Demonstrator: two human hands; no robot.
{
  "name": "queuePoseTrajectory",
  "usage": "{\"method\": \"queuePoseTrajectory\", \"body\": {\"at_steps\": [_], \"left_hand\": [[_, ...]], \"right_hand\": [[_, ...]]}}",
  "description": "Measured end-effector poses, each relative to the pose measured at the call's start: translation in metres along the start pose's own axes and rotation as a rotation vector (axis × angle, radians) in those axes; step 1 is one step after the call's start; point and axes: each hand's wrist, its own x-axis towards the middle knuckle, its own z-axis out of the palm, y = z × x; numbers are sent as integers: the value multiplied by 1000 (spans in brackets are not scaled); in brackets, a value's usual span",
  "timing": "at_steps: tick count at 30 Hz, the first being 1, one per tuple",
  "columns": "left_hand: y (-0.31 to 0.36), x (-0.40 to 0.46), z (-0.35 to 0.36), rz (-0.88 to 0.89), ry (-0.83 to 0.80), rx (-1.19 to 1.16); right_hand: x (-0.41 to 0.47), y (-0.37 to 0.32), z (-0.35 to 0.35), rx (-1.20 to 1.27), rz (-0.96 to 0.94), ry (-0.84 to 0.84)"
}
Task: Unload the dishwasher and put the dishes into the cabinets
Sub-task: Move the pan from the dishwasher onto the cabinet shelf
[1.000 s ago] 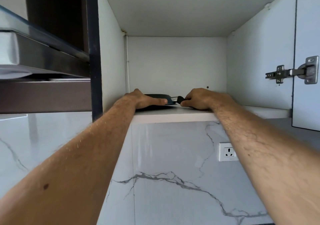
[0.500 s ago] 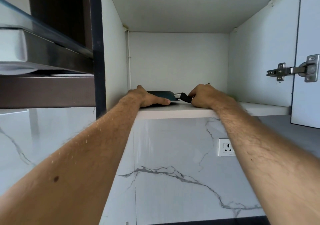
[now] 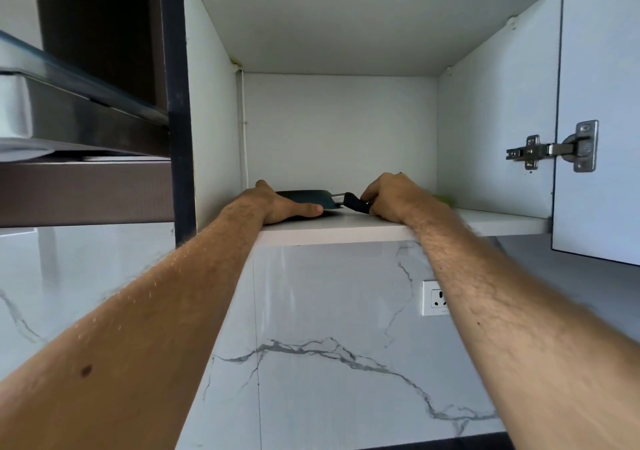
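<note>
While both forearms reach up over the marble backsplash, past a wall socket, the hands rest on the white cabinet shelf. There the left hand lies flat, fingers straight, against the near rim of a dark frying pan lying on the shelf. Just beside it, the right hand curls round the pan's black handle. Farther right, the open cabinet door hangs on its metal hinge.
</note>
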Motion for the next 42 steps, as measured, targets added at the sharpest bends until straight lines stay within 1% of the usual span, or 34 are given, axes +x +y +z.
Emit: {"method": "queuePoseTrajectory", "body": {"at_steps": [8,13,19,25,31,34,37,39,42], "left_hand": [[-1,7,2,2,15,42],[-1,8,2,15,13,49],[-2,9,3,21,17,42],[-1,11,5,66,116,90],[-1,15,8,83,110,146],[0,15,9,108,121,140],[-1,14,9,183,164,145],[1,13,9,280,227,111],[6,13,8,449,333,58]], "right_hand": [[4,4,0,54,-50,-33],[5,5,0,67,-48,-54],[2,1,1,29,-27,-13],[2,2,2,15,-66,15],[2,2,2,19,-64,25],[1,3,1,23,-70,10],[1,3,1,13,-64,19],[1,3,2,18,-47,55],[-1,3,2,24,-58,153]]}}
